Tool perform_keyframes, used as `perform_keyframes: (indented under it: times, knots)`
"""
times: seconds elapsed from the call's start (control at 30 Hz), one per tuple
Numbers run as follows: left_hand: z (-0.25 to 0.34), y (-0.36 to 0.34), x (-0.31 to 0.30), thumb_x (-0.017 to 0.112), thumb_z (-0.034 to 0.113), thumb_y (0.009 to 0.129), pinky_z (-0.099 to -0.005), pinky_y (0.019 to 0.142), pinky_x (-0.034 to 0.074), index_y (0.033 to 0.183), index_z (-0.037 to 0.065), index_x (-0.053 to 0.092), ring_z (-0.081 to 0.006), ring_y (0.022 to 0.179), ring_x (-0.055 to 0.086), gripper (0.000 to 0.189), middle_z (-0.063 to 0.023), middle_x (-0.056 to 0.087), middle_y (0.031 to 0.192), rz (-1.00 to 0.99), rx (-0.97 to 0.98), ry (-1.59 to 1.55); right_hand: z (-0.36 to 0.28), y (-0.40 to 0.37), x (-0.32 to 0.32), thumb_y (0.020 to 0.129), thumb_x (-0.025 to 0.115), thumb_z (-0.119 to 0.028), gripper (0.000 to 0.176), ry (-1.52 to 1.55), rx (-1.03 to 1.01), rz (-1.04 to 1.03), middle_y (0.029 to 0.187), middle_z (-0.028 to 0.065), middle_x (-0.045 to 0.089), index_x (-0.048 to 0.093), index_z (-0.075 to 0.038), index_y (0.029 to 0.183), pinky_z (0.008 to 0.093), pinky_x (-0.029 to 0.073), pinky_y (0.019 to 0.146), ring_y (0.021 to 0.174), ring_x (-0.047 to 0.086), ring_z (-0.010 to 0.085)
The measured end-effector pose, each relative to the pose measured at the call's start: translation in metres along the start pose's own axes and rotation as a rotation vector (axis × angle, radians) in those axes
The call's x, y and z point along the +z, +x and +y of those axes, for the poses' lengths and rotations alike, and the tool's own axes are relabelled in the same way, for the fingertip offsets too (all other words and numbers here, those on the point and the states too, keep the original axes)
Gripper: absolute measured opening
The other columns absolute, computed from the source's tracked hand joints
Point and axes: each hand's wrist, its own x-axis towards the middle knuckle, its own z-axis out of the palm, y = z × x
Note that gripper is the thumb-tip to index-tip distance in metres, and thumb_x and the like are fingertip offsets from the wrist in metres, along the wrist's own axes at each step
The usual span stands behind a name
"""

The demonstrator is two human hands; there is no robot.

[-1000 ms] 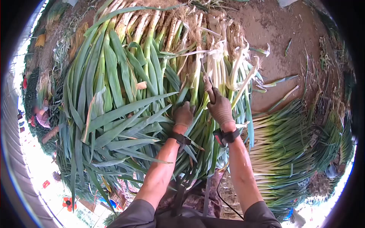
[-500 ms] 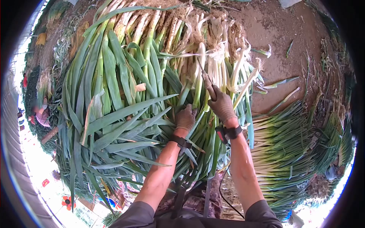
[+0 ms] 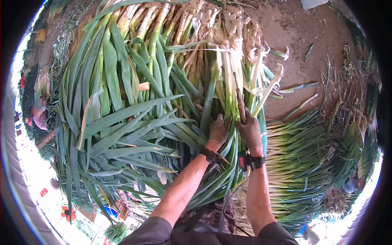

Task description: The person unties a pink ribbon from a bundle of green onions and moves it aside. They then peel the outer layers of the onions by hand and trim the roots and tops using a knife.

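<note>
As we bend over the big heap of long green-leaved, white-stalked leeks (image 3: 134, 106), our left hand (image 3: 218, 130), in a worn brown fabric glove, rests on the green part of the stalks near the heap's right edge, its fingers curled shut around a few of them. Our right hand (image 3: 250, 131), gloved the same, sits just beside it and is clenched tight around the handle of a long, narrow, dark brown knife (image 3: 239, 98). The knife stands nearly upright in the view, its tip pointing away from us along the pale stalks toward the rooty ends at the heap's far side. Black straps (image 3: 212, 156) wrap both wrists, and a thin cable hangs from the right one. To the right of our hands, a neat stack of trimmed green-and-white leeks (image 3: 302, 163) lies on the bare reddish-brown soil (image 3: 302, 49), where loose leaves are scattered. At the far left edge another person (image 3: 36, 116) is partly visible.
</note>
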Motion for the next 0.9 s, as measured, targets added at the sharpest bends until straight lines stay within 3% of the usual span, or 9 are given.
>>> perform_keyframes:
  times: [0.27,0.3,0.37,0.47,0.53,0.63,0.73,0.8,0.9]
  knots:
    - [0.028,-0.015,0.032,0.056,0.037,0.101,-0.0568,0.074,0.053,0.107,0.000,0.054,-0.0494,0.081,0.067,0.038,-0.0270,0.068,0.081,-0.051,-0.036,0.095,0.002,-0.011,-0.012,0.084,0.072,-0.024,0.055,0.050,-0.025,-0.004,0.095,0.0294,0.070,0.059,-0.003,0.133,0.0477,0.056,0.080,0.094,0.069,0.0461]
    - [0.022,-0.016,0.039,0.057,0.035,0.100,-0.0562,0.074,0.054,0.109,0.000,0.054,-0.0488,0.082,0.067,0.036,-0.0266,0.069,0.081,-0.078,0.012,0.130,0.001,-0.005,-0.013,0.084,0.067,-0.016,0.053,0.012,-0.019,-0.035,0.091,0.0257,0.071,0.059,0.001,0.133,0.0407,0.055,0.077,0.083,0.071,0.0356]
    - [0.006,-0.015,0.059,0.060,0.032,0.098,-0.0551,0.074,0.054,0.111,0.000,0.055,-0.0476,0.084,0.068,0.035,-0.0257,0.069,0.083,-0.130,0.108,0.195,-0.001,0.010,-0.012,0.082,0.066,-0.015,0.051,0.034,0.022,-0.047,0.091,0.0245,0.071,0.061,0.000,0.131,0.0408,0.055,0.078,0.082,0.071,0.0350]
    - [0.034,-0.035,0.059,0.063,0.027,0.094,-0.0521,0.073,0.055,0.114,0.000,0.057,-0.0465,0.086,0.068,0.034,-0.0258,0.069,0.086,-0.177,0.133,0.002,-0.014,0.015,-0.018,0.082,0.065,-0.015,0.050,0.080,-0.005,0.021,0.093,0.0212,0.073,0.062,0.000,0.129,0.0401,0.055,0.079,0.083,0.071,0.0316]
    - [-0.034,-0.039,0.126,0.063,0.024,0.095,-0.0460,0.077,0.055,0.115,0.001,0.060,-0.0421,0.092,0.068,0.031,-0.0248,0.069,0.095,-0.217,-0.056,-0.310,-0.018,0.014,-0.014,0.082,0.066,-0.015,0.051,0.107,-0.044,0.012,0.095,0.0227,0.073,0.061,0.000,0.131,0.0417,0.056,0.080,0.086,0.071,0.0339]
    - [0.001,-0.038,0.072,0.060,0.019,0.098,-0.0447,0.078,0.052,0.112,0.003,0.062,-0.0406,0.094,0.064,0.021,-0.0229,0.065,0.100,-0.210,-0.010,-0.135,-0.012,0.003,-0.009,0.083,0.067,-0.015,0.053,0.134,-0.045,0.027,0.097,0.0262,0.072,0.059,-0.001,0.134,0.0453,0.056,0.080,0.091,0.072,0.0400]
    - [0.025,-0.023,-0.023,0.059,0.015,0.096,-0.0480,0.074,0.050,0.108,0.002,0.061,-0.0433,0.086,0.062,0.017,-0.0226,0.062,0.092,0.098,0.313,0.184,-0.017,-0.007,-0.011,0.083,0.067,-0.015,0.055,0.098,0.072,-0.017,0.098,0.0258,0.071,0.058,-0.003,0.136,0.0449,0.057,0.080,0.091,0.071,0.0412]
    - [0.030,-0.010,-0.083,0.063,0.021,0.094,-0.0522,0.079,0.047,0.112,0.001,0.060,-0.0456,0.089,0.061,0.026,-0.0222,0.062,0.092,0.400,0.309,0.214,-0.015,-0.019,0.005,0.082,0.067,-0.013,0.059,0.093,-0.075,-0.111,0.099,0.0266,0.071,0.055,-0.004,0.139,0.0449,0.057,0.082,0.092,0.071,0.0426]
    - [0.010,0.023,-0.152,0.059,0.009,0.095,-0.0511,0.103,0.045,0.139,-0.004,0.050,-0.0469,0.122,0.056,0.047,-0.0303,0.056,0.132,0.629,0.353,0.472,-0.049,-0.048,0.016,0.082,0.067,-0.012,0.060,0.187,-0.211,-0.249,0.099,0.0288,0.069,0.053,-0.004,0.140,0.0463,0.056,0.084,0.094,0.069,0.0454]
